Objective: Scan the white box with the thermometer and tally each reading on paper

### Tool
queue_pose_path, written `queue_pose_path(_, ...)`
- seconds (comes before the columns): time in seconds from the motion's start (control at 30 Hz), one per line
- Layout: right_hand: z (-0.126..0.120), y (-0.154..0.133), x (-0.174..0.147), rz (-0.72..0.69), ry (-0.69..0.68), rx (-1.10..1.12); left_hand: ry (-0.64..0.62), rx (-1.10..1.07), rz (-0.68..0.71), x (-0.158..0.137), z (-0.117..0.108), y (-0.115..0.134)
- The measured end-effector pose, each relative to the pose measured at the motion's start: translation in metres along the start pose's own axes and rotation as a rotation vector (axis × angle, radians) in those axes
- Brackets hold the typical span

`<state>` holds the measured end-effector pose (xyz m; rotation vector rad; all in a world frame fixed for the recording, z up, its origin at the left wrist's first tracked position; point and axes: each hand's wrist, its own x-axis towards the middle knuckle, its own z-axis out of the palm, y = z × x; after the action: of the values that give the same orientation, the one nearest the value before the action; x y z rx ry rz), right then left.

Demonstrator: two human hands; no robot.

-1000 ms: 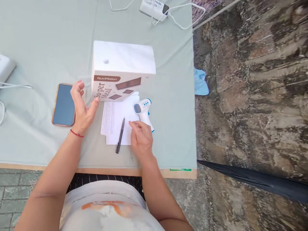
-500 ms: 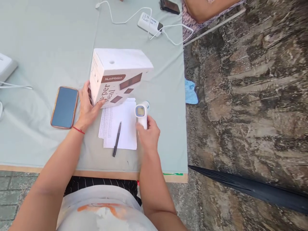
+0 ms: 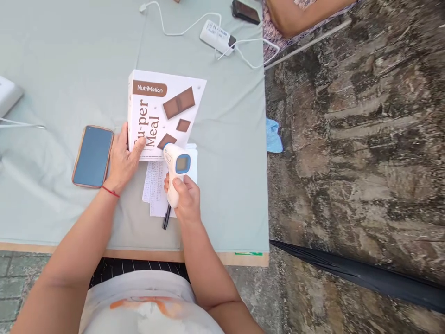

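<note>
My left hand (image 3: 125,155) grips the lower left edge of a white and brown NutriMotion meal box (image 3: 153,113), thumb on its printed front. The box is tilted so that its front faces me. In my right hand (image 3: 186,197) is a white and blue infrared thermometer (image 3: 174,162), its nose at the box's lower front; I cannot tell whether they touch. Under the thermometer lie printed paper sheets (image 3: 156,190) and a black pen (image 3: 166,218), both partly covered. To the left of my left hand rests a smartphone (image 3: 92,156) with a dark screen.
A white power bank (image 3: 216,36) with a white cable (image 3: 255,41) lies at the far right, near a dark device (image 3: 245,11). Another person's arm (image 3: 295,21) shows beyond the table corner. A white device (image 3: 9,95) sits at the left edge. A blue cloth (image 3: 274,135) hangs at the table's right side.
The box has tipped back, so its front now shows instead of its top. My right hand has brought the thermometer leftward to the box, turning its nose toward the front and covering part of the pen.
</note>
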<state>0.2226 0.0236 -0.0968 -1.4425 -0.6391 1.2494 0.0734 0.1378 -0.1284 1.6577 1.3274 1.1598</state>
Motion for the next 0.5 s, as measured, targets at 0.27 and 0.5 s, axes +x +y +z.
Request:
queue_pose_path(0.27, 0.003, 0.002, 0.000, 0.010, 0.018, -0.014, -0.041, 0.006, -0.021, -0.001, -0.003, 0.003)
queue_pose_path(0.5, 0.008, 0.000, 0.005, -0.018, 0.024, -0.031, -0.044, 0.024, -0.014, -0.002, -0.001, -0.009)
